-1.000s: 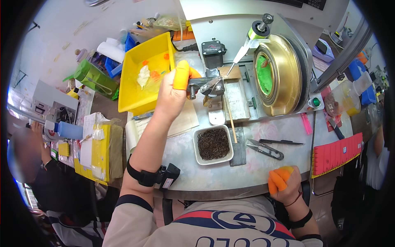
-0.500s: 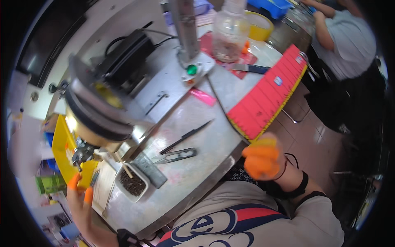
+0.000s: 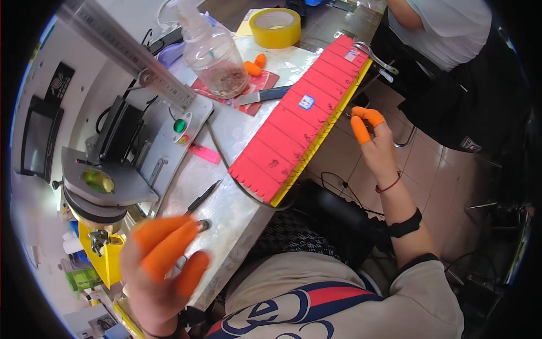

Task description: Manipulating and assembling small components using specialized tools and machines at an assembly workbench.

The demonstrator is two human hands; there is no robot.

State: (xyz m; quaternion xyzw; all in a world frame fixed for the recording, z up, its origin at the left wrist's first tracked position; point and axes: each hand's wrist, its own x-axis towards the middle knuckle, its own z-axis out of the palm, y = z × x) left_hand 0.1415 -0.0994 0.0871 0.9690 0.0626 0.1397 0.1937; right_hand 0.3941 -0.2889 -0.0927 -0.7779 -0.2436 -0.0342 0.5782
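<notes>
Right hand (image 3: 378, 148) held narrow near the red pad (image 3: 299, 121), left hand (image 3: 161, 268) loosely curled near the pen (image 3: 203, 197) (can't tell what either holds)

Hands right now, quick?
Left hand: blurred, fingers bent; can't tell if holding anything.
Right hand: thumb and finger nearly together; can't tell if closed or holding.

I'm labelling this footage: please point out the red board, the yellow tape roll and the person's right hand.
Red board (image 3: 299, 121): head view, middle of its lined red face.
Yellow tape roll (image 3: 275, 38): head view, its outer side.
Right hand (image 3: 379, 148): head view, bare middle of the hand.
</notes>
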